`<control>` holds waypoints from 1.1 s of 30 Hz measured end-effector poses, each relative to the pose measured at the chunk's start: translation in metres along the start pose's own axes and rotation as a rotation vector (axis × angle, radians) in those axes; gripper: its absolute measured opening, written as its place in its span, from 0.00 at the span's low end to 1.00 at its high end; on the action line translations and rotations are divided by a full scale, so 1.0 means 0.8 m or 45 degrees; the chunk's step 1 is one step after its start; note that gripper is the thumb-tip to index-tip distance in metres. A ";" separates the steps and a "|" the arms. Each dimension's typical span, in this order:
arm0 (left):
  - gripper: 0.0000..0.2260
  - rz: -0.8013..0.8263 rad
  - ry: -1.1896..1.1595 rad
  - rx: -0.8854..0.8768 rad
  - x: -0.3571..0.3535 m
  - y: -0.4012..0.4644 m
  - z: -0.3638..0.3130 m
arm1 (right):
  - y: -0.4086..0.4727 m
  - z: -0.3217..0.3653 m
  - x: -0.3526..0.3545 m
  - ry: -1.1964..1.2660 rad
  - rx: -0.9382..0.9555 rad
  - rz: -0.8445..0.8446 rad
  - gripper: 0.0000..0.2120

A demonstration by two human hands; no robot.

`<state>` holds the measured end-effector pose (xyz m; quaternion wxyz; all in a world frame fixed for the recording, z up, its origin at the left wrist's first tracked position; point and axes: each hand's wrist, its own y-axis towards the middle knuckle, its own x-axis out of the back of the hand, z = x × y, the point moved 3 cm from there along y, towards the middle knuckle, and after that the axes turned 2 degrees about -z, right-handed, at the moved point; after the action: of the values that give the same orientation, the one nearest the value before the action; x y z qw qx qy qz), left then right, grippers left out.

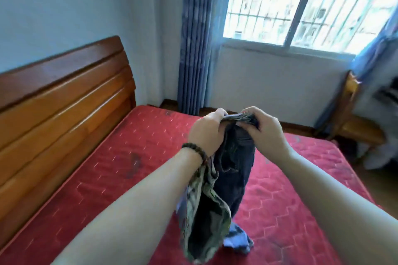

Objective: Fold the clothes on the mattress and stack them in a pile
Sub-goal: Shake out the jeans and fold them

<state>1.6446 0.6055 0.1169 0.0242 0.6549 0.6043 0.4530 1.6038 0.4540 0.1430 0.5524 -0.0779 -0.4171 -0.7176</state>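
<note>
Above the red mattress [280, 210] we are gripping the top edge of the dark garment [234, 169] with left hand [207, 133] and right hand [265, 133], and judging we should spread it flat before folding.

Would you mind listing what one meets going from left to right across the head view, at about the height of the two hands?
Wooden headboard → red mattress → left hand → dark garment, gripped by both hands → right hand → wooden chair.
</note>
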 end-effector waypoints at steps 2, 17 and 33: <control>0.08 0.005 0.016 -0.089 0.005 0.021 -0.054 | 0.010 0.010 0.057 -0.020 0.031 -0.148 0.04; 0.03 0.644 0.099 0.300 -0.075 -0.016 -0.189 | -0.012 -0.024 0.302 -0.085 -0.021 -0.364 0.08; 0.05 0.740 0.249 0.312 -0.062 0.008 -0.172 | -0.027 -0.045 0.420 -0.155 -0.177 -0.688 0.05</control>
<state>1.5707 0.4927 0.1735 -0.2433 0.7514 0.4415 0.4257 1.4709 0.1856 0.3009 0.3086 -0.0445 -0.4048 -0.8596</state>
